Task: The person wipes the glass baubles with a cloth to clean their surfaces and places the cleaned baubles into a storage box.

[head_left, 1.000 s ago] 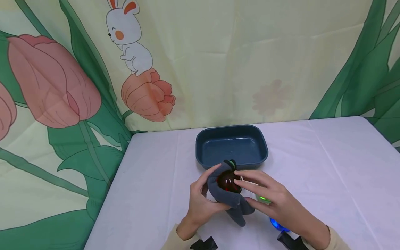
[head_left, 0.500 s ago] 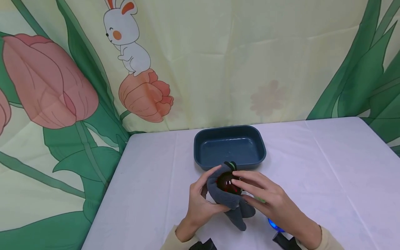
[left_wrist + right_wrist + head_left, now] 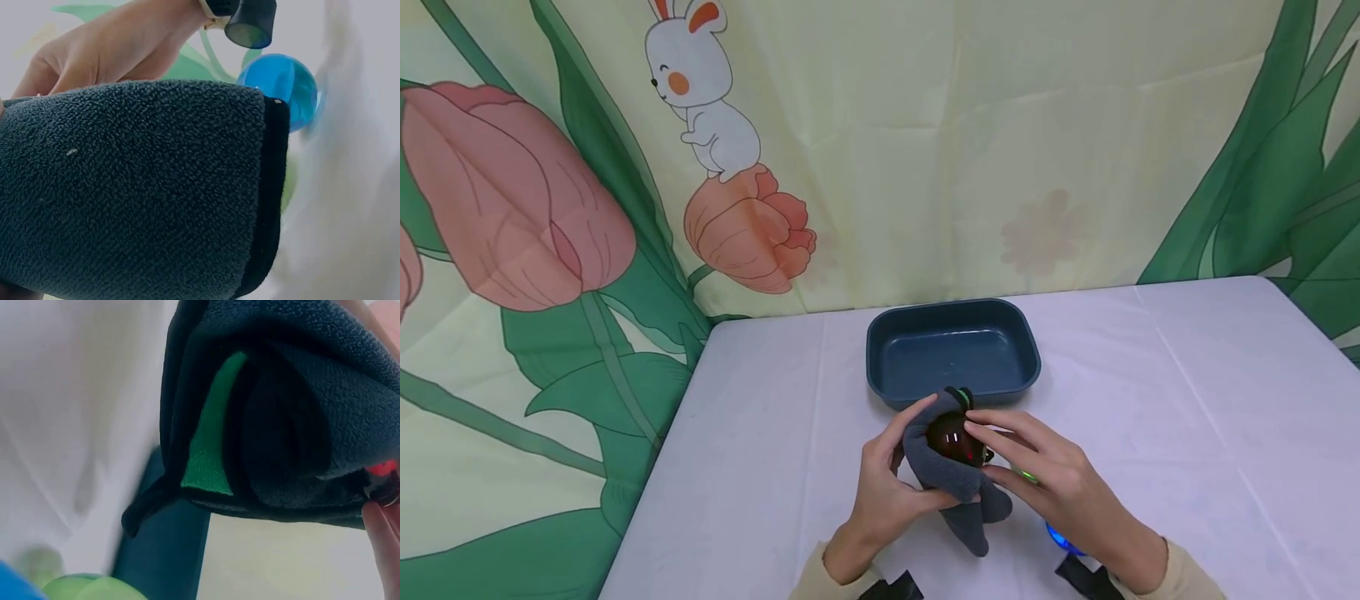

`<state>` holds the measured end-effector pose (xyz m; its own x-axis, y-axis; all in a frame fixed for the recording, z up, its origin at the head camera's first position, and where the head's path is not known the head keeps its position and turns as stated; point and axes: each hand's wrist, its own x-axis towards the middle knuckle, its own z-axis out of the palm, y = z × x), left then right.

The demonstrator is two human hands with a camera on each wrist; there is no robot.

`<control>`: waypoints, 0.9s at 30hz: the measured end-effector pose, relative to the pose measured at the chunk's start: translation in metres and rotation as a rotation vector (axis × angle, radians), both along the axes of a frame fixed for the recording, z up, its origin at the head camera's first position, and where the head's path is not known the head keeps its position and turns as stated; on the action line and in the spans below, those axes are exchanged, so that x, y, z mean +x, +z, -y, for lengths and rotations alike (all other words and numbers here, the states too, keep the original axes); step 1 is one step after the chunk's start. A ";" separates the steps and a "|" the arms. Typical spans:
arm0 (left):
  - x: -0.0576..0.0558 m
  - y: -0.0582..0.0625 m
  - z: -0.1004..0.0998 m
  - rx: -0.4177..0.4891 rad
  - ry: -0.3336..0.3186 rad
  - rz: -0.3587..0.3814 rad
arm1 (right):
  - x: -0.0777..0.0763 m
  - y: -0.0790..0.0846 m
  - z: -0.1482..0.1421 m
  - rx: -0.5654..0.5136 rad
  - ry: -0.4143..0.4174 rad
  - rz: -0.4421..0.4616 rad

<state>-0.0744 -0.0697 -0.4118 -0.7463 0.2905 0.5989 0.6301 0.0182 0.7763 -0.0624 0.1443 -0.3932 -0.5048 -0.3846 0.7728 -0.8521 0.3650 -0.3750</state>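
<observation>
A dark grey cloth with black edging is folded around a shiny dark red ball in the head view. My left hand grips the cloth from the left, its thumb below and fingers above. From the other side my right hand pinches the ball with its fingertips and thumb. In the right wrist view a green patch shows within the cloth's folds, and only a small red part of the ball is visible. The left wrist view is mostly filled by the cloth.
Behind the hands stands a dark blue rectangular basin on the white-covered table. A blue ball and a green ball lie on the table near the right hand, partly hidden by it. A printed curtain hangs behind.
The hands, cloth and ball have shifted only slightly, with the cloth's lower flaps hanging a little lower than a second ago. Both hands keep their hold.
</observation>
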 end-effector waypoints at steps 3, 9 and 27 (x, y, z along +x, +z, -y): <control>0.000 0.000 0.000 -0.001 0.006 -0.005 | 0.003 0.002 0.000 -0.003 -0.017 0.067; 0.001 -0.001 -0.001 -0.001 0.017 -0.028 | 0.008 0.003 -0.002 -0.076 0.000 0.385; 0.000 -0.001 -0.002 0.075 0.029 -0.035 | 0.001 0.006 -0.006 -0.004 0.028 0.172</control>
